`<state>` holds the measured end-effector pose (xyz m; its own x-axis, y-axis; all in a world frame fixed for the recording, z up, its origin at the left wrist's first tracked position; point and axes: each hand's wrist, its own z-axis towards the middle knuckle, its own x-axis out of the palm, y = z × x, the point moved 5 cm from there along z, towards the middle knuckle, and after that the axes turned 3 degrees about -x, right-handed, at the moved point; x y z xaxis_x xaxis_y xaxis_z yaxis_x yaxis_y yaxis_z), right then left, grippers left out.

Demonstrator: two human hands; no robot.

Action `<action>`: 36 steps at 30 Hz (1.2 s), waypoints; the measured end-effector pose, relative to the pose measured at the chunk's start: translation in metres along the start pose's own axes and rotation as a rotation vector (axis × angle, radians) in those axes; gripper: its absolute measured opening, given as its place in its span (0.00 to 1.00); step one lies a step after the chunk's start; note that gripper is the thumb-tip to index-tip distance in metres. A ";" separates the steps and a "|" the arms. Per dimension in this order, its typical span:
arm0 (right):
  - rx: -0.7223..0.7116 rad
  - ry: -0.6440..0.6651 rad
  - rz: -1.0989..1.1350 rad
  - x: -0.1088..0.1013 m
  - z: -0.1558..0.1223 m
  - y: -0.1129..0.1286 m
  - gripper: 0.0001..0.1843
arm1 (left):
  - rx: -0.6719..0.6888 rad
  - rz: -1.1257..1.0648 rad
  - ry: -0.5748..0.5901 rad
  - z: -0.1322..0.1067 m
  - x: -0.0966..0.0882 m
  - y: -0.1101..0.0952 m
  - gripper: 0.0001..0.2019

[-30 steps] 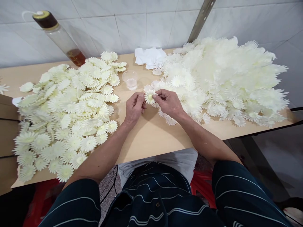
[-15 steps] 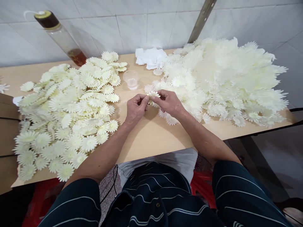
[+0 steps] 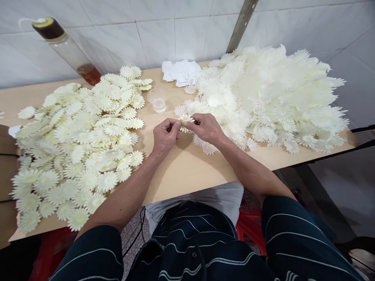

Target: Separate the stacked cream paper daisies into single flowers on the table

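We see the left hand (image 3: 165, 136) and the right hand (image 3: 206, 127) pinching one cream fabric daisy (image 3: 185, 119) between their fingertips, held flat just above the smooth tan tabletop (image 3: 187, 168). To the left lie flat, many-petalled flowers (image 3: 84, 136) spread in a layer — to the right a fluffy heap (image 3: 272, 93), its petals thin and ragged-edged. A small clear plastic cup (image 3: 157, 99) stands beyond the hands.

flower (image 3: 185, 118): face-up a second ago, now tipped flat | left hand (image 3: 164, 136) fingers closer to right hand (image 3: 206, 128)
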<state>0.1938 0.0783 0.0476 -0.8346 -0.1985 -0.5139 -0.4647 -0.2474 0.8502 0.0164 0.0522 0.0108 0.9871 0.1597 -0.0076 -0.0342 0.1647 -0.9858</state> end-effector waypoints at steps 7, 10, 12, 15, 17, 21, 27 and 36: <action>-0.036 0.023 -0.012 0.004 0.000 0.001 0.39 | -0.039 -0.054 0.040 0.002 0.001 0.003 0.26; -0.038 0.050 0.056 0.005 -0.002 0.003 0.39 | -0.047 -0.079 0.034 0.002 0.000 0.003 0.27; -0.032 0.048 0.079 0.004 -0.002 0.003 0.39 | -0.053 -0.098 0.041 0.002 0.000 0.003 0.29; -0.022 0.032 0.078 0.002 -0.001 0.004 0.39 | -0.087 -0.143 0.080 0.002 0.002 0.004 0.30; -0.020 0.038 0.069 0.001 0.000 0.005 0.40 | -0.130 -0.180 0.114 0.003 0.005 0.006 0.31; -0.014 0.031 0.063 0.002 0.000 0.004 0.41 | -0.205 -0.240 0.160 0.004 0.008 0.008 0.32; 0.022 0.045 0.121 0.004 0.000 -0.003 0.40 | -0.242 -0.274 0.151 0.006 0.008 0.009 0.30; 0.008 0.117 0.237 -0.005 -0.002 0.002 0.35 | -0.210 -0.234 -0.073 0.014 -0.009 0.015 0.25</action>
<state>0.1974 0.0765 0.0514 -0.8808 -0.3584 -0.3094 -0.2628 -0.1736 0.9491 0.0052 0.0664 -0.0015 0.9503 0.2116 0.2283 0.2332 0.0021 -0.9724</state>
